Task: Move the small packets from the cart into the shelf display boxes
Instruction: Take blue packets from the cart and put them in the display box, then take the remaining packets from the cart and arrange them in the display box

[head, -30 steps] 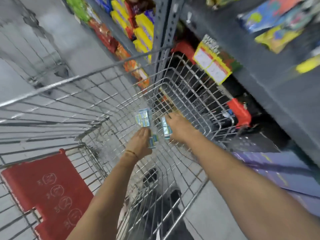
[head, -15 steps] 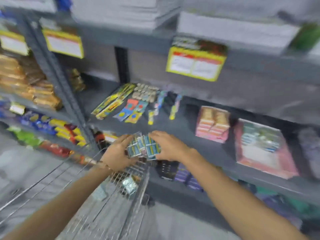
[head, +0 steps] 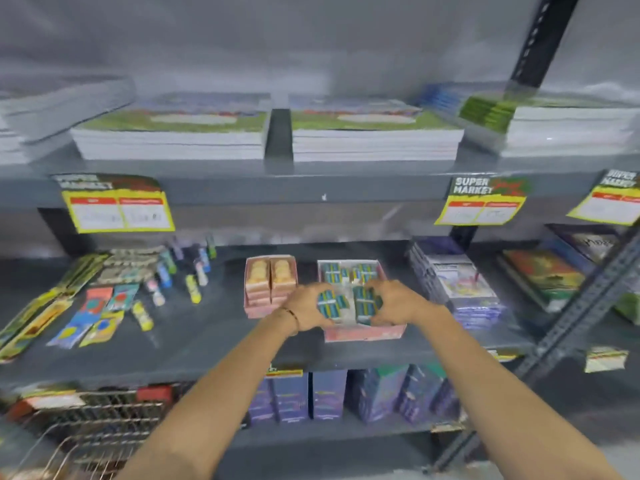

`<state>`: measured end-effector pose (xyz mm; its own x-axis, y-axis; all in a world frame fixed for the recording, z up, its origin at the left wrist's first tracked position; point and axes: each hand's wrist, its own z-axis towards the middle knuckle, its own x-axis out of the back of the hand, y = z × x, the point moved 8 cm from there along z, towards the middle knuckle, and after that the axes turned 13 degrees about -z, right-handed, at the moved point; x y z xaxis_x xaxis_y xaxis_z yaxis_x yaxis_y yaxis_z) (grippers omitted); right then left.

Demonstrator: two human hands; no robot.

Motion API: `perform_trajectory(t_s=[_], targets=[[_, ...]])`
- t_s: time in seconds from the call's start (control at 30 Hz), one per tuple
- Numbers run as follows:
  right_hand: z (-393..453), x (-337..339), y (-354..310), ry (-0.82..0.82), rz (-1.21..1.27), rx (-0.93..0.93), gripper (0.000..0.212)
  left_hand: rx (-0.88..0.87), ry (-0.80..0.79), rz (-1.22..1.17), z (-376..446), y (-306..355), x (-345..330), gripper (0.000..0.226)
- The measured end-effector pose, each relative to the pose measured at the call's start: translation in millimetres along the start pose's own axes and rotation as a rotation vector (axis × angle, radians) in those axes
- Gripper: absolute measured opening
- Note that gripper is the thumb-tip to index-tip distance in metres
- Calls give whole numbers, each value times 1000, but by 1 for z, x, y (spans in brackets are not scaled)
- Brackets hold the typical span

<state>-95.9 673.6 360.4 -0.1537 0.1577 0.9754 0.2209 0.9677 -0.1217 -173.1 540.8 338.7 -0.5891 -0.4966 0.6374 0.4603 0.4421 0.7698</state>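
Both of my hands hold small blue-green packets over a pink display box [head: 363, 332] on the middle shelf. My left hand [head: 304, 308] grips a bunch of packets [head: 331, 304] above the box's left front corner. A second bunch of packets [head: 365, 304] sits in my right hand [head: 398, 301], just inside the box's front half. More of the same packets [head: 349, 271] lie in the back of the box. The wire cart [head: 93, 424] shows only as its rim at the bottom left.
A smaller pink box of tan packets [head: 270, 282] stands just left of the display box. Stacked purple packs [head: 460, 285] lie to its right. Loose tubes and cards [head: 114, 292] cover the shelf's left part. Book stacks [head: 374, 133] fill the shelf above.
My hands lifted the packets out of the cart, carried them up and right to the shelf, and now hold them over the pink display box. My view swung from cart to shelves.
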Motion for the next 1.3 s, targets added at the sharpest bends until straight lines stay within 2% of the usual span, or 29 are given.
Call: perform_trajectory(t_s=[0.17, 0.27, 0.37, 0.47, 0.73, 0.8, 0.9, 1.03, 1.1, 1.2, 1.3], targets=[[26, -20, 35, -83, -10, -27, 54, 95, -90, 67, 48, -12, -28, 66], [39, -39, 36, -148, -24, 10, 52, 116, -136, 129, 57, -28, -38, 54], [45, -59, 31, -166, -59, 17, 42, 109, -128, 241, 56, -39, -46, 42], [46, -65, 30, -146, -74, -7, 38, 71, -158, 411, 54, -33, -53, 41], [50, -66, 24, -215, -151, -71, 37, 64, -142, 524, 51, -27, -56, 36], [52, -52, 13, -173, -184, -94, 37, 27, -108, 493, 48, -21, -51, 30], [60, -16, -33, 60, -126, -77, 40, -57, 177, 212, 24, -13, -6, 27], [48, 9, -160, 406, 58, 265, 35, -16, 634, -113, -72, -58, 80, 33], [39, 0, -220, 483, 126, 385, 29, 60, 740, -123, -133, -99, 107, 36], [33, -52, -331, 285, 271, 583, 35, 343, 813, -73, -238, -186, 139, 43], [20, -121, -433, 88, 270, 726, 37, 631, 780, -36, -330, -271, 148, 57]])
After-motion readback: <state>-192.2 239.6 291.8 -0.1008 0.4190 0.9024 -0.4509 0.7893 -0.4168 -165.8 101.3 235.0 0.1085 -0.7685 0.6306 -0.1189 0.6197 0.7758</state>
